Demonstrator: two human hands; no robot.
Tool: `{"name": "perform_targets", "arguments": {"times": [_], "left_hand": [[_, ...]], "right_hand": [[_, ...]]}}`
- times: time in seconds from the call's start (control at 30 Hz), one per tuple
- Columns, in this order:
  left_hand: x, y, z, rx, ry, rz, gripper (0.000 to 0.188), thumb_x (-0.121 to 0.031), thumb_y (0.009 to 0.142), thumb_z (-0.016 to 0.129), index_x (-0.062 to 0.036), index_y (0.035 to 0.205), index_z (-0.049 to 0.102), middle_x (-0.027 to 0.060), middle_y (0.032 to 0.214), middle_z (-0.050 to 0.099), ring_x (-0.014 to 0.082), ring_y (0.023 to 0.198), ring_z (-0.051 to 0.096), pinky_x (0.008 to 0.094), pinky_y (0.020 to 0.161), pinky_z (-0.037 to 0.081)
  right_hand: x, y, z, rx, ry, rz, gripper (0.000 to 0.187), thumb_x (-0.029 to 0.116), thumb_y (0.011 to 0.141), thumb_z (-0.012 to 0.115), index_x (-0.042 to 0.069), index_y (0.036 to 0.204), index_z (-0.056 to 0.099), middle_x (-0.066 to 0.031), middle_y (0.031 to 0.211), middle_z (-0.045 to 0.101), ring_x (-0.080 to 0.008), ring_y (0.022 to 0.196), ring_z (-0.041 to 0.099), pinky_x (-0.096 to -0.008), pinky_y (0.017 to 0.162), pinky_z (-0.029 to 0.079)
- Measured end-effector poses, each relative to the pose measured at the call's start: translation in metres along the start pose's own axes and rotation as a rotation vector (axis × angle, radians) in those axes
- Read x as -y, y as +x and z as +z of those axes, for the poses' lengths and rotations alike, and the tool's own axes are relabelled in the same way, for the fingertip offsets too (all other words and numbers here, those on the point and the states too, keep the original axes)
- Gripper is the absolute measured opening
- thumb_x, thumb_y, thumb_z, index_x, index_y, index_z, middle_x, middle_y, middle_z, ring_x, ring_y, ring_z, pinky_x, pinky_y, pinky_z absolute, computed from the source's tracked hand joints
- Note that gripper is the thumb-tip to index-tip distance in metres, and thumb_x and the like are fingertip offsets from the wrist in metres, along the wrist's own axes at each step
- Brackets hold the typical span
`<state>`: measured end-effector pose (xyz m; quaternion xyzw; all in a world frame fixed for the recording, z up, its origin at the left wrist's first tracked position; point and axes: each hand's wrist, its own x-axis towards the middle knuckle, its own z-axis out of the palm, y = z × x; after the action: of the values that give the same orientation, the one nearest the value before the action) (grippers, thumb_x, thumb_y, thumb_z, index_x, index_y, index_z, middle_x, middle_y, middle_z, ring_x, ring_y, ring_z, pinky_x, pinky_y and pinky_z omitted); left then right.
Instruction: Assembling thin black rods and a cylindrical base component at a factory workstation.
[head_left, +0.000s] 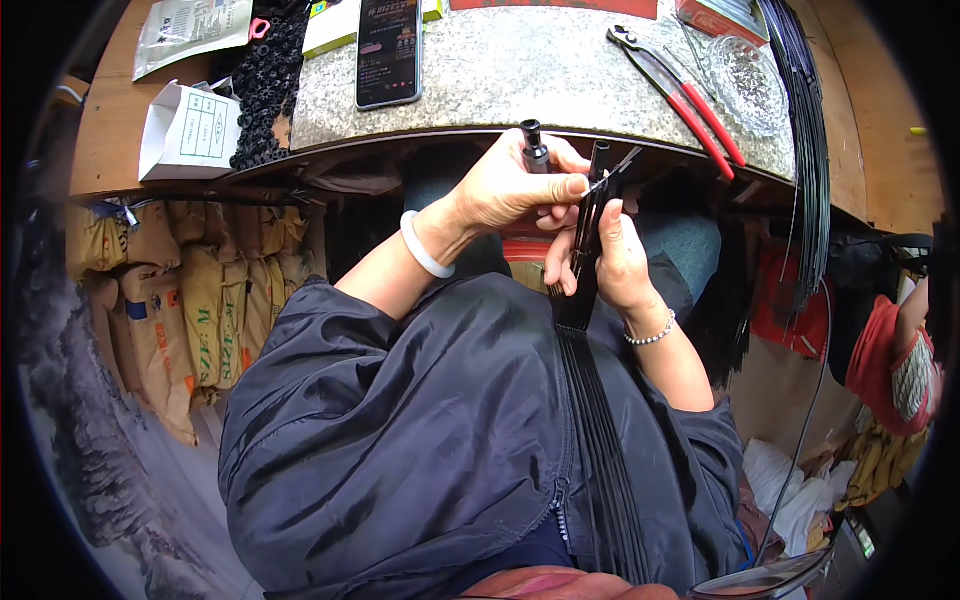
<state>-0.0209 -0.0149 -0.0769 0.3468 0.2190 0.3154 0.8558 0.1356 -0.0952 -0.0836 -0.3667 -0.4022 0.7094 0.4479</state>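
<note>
In front of my chest, my left hand is closed on a black tubular part with a flared top. Its thumb presses by a thin shiny piece of metal, which crosses toward the right hand; its kind is unclear. My right hand is closed round a bundle of thin black rods. This bundle runs down over my dark jacket toward the lower edge. A black tube end stands up between the hands. Fingers partly hide where these parts meet.
Red-handled pliers, a glass dish, a phone and a white box lie on the bench ahead. Small black plastic parts are heaped left. Long dark rods overhang the right edge. Sacks stand left.
</note>
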Motion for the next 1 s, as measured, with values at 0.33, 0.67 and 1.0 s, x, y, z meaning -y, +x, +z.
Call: {"name": "perform_targets", "arguments": {"times": [0.33, 0.67, 1.0], "left_hand": [[-0.002, -0.009, 0.009, -0.335, 0.508, 0.268, 0.020, -0.010, 0.082, 0.069, 0.0016, 0.098, 0.065, 0.0032, 0.075, 0.066, 0.0053, 0.058, 0.055, 0.0171, 0.052, 0.043], [0.000, -0.022, 0.033, -0.305, 0.956, 0.694, 0.004, 0.002, 0.083, 0.064, 0.0027, 0.086, 0.061, 0.0070, 0.077, 0.064, 0.0081, 0.061, 0.061, 0.0187, 0.052, 0.048], [-0.017, -0.010, 0.013, -0.340, 0.288, 0.427, 0.041, -0.017, 0.094, 0.054, -0.0005, 0.125, 0.034, 0.0128, 0.097, 0.059, 0.0150, 0.083, 0.060, 0.0237, 0.067, 0.049]], "right_hand": [[-0.010, -0.003, -0.003, -0.104, 0.005, 0.046, 0.064, 0.059, 0.093, 0.024, 0.005, 0.067, 0.045, -0.0030, 0.045, 0.040, -0.0114, 0.037, 0.038, -0.0232, 0.039, 0.036], [-0.007, -0.005, 0.003, -0.139, -0.059, 0.010, 0.063, 0.060, 0.093, 0.025, 0.006, 0.070, 0.047, -0.0039, 0.047, 0.044, -0.0115, 0.039, 0.042, -0.0231, 0.041, 0.038], [-0.008, -0.006, 0.003, -0.135, -0.052, 0.027, 0.062, 0.060, 0.093, 0.026, 0.006, 0.072, 0.048, -0.0033, 0.048, 0.046, -0.0114, 0.040, 0.043, -0.0234, 0.042, 0.039]]}}
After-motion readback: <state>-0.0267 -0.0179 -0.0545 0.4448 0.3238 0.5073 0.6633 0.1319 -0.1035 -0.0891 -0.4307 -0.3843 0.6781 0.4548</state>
